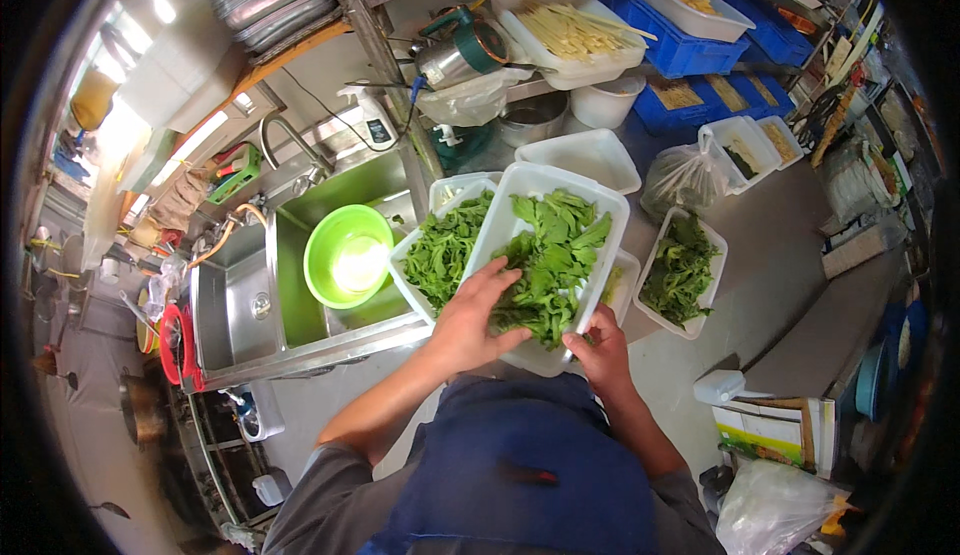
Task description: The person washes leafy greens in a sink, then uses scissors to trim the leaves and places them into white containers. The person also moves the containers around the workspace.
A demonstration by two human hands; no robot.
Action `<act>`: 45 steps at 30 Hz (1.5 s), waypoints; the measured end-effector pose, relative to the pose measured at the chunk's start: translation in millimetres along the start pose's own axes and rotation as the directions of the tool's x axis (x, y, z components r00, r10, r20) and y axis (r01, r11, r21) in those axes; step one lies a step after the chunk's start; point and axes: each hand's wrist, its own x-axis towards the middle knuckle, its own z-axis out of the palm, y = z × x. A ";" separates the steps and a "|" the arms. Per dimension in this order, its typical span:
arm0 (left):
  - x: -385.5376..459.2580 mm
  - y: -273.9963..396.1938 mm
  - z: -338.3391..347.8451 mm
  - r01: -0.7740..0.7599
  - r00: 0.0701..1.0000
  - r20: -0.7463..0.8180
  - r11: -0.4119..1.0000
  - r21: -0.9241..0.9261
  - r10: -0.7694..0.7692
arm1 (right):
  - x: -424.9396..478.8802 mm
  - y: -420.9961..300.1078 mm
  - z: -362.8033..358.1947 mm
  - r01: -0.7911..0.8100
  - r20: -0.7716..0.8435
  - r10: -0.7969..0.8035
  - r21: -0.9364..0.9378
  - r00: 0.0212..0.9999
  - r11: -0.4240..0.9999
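Observation:
In front of me a white plastic tub (pixel 615 217) of leafy greens (pixel 559 244) is tilted, its near end close to my apron. My right hand (pixel 606 351) grips its near right rim. My left hand (pixel 469 322) lies across its left edge with fingers spread over the leaves; whether the palm bears on the rim is hidden. Left of it is a second white tub (pixel 412 274) of greens, partly covered. To the right, a smaller white tub (pixel 720 255) holds darker leaves (pixel 679 270). Part of another pale container (pixel 624 274) shows between them.
A bright green basin (pixel 319 255) sits in the right bowl of the steel sink (pixel 232 315), under a curved faucet (pixel 296 150). Behind the greens lie a white tub (pixel 581 154) and a tied plastic bag (pixel 682 176). A shelf holds a tray of pale sticks (pixel 574 30) and blue crates (pixel 675 49).

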 end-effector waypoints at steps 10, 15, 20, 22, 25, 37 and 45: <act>-17.8 -164.1 -29.5 0.427 0.899 -0.163 0.896 0.122 -0.406 | -43.3 8.8 -75.7 -0.232 -0.214 0.252 0.114 0.944 0.966; 17.5 -169.8 -14.9 0.428 0.904 -0.112 0.859 0.280 -0.414 | -70.2 25.8 -97.9 -0.300 -0.219 0.339 0.194 0.915 0.934; 32.6 -163.7 -3.8 0.460 0.858 -0.053 0.720 0.519 -0.511 | -87.5 28.8 -99.2 -0.264 -0.262 0.316 0.216 0.912 0.940; 35.4 -166.5 -6.4 0.459 0.861 -0.055 0.726 0.512 -0.506 | -93.8 29.0 -99.8 -0.244 -0.283 0.297 0.207 0.912 0.947; 38.1 -175.2 -8.2 0.428 0.880 -0.057 0.735 0.525 -0.471 | -103.1 20.2 -104.1 -0.263 -0.316 0.317 0.202 0.894 0.943; 33.2 -183.2 -13.7 0.327 0.939 -0.087 0.783 0.529 -0.334 | -100.1 30.9 -115.5 -0.207 -0.351 0.276 0.221 0.895 0.953; 34.5 -141.8 -60.9 0.342 0.931 -0.222 0.905 0.253 -0.290 | -101.7 20.7 -126.3 -0.190 -0.381 0.256 0.203 0.889 0.961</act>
